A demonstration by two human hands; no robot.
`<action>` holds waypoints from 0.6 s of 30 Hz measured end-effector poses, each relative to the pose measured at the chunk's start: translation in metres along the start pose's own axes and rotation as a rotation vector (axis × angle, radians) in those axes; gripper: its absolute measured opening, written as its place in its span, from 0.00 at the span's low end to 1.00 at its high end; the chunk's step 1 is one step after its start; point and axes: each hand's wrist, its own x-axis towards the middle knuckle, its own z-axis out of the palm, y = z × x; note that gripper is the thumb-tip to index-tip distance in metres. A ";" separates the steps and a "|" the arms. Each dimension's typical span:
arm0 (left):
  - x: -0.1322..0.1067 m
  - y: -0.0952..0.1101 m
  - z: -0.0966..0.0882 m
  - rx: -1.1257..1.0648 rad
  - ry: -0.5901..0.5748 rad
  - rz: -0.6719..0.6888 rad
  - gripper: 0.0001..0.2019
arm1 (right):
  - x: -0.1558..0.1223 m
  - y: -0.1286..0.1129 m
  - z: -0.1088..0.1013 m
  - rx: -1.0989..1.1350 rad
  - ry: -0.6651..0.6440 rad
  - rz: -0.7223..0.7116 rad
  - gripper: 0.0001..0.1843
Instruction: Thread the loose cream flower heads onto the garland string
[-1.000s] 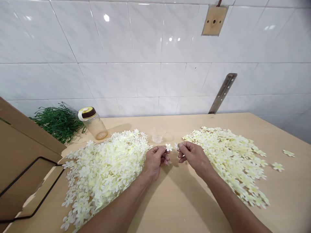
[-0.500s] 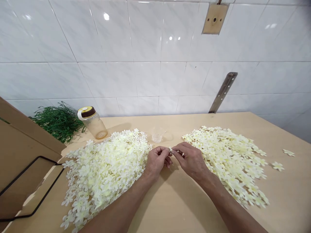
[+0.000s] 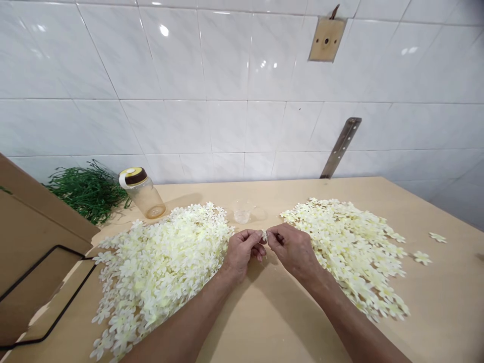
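Between my two hands is a small whitish artificial flower, pinched by the thumb and forefinger of my left hand. My right hand has its fingertips pressed together just right of the flower; whatever they hold is too small to make out. To the left of my left hand lies a large heap of pale yellow-white artificial flowers. A flatter spread of similar flowers lies beyond and to the right of my right hand. Behind my hands stands a small clear plastic cup.
A clear bottle with a brown and yellow lid stands back left, beside green artificial stems. Cardboard and a black wire frame occupy the left edge. One loose flower lies far right. A tiled wall backs the table.
The camera view has shifted slightly. My right fingertips have drawn a little away from the flower, which now shows more between the hands.
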 end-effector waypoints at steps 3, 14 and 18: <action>-0.001 0.002 0.001 -0.013 0.005 -0.013 0.14 | 0.000 0.000 0.001 0.040 -0.006 0.066 0.11; -0.002 0.000 0.000 0.065 -0.005 0.023 0.14 | 0.001 -0.002 -0.002 0.078 -0.100 0.182 0.14; -0.002 -0.001 0.000 0.117 -0.003 0.039 0.12 | 0.002 -0.005 -0.003 0.068 -0.087 0.173 0.15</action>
